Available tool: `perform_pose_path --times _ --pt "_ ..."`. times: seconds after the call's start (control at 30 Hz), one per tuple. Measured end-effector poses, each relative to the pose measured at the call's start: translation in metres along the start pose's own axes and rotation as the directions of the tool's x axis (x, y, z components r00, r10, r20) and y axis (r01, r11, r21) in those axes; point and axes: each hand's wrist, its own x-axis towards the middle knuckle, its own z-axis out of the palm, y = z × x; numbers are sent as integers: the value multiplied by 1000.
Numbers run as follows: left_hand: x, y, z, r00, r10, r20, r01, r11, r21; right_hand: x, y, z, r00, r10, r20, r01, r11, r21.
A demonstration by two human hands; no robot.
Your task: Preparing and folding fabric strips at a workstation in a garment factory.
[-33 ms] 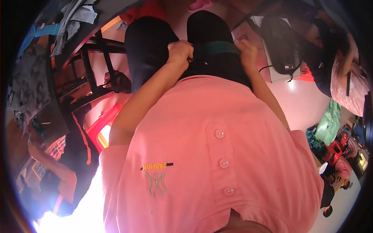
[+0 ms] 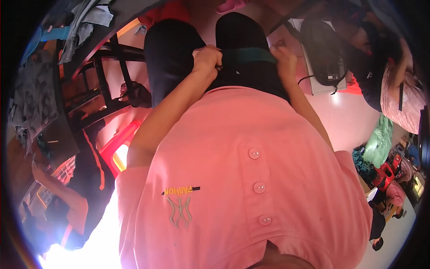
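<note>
Both hands are at my lap, well apart from each other, with a dark green, flat, strip-like band of what looks like cloth (image 2: 251,55) lying across my black trousers (image 2: 172,49) between them. My left hand (image 2: 208,58) is balled, fingers clamped on the band's left end; a small dark bit shows under the knuckles, too little to identify. My right hand (image 2: 285,60) meets the other end with bent fingers, but they are blurred, so I cannot tell how firmly they close. Judgement: the ends are spaced this way to keep the middle spread and fairly straight, and the lap serves as a near support. Forearms come in past either side of my pink, short-sleeved, buttoned shirt (image 2: 206,130), which probably leaves the view of the band free. Appearance of the band: matt, dull, slightly bowed, edges roughly parallel, a little lighter than the trousers; weave and thickness not resolvable. Surroundings: a bright red plastic stool (image 2: 107,152) on my left, and a pale grey box-like unit (image 2: 320,85) to the right, both beyond the hold.
</note>
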Motion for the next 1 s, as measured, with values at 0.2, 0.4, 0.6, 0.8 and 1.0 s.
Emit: perform_pose_path --times 0.2,0.4,0.6,0.8,1.0 --pt "-36 49 19 986 149 78 -131 971 -201 -10 -3 -22 988 -67 142 97 971 -220" --pt "-74 79 34 835 483 262 -491 870 -41 -12 -152 -12 786 -495 370 601 752 -272" --pt "-101 98 46 787 556 267 -547 829 -114 -8 -177 1 803 -485 346 470 873 135" --pt "-105 97 40 756 620 212 -641 766 48 -24 -194 3 865 -397 307 305 902 307" --pt "-114 102 47 712 683 163 -689 724 -30 -37 -205 4 926 -287 244 122 841 526"
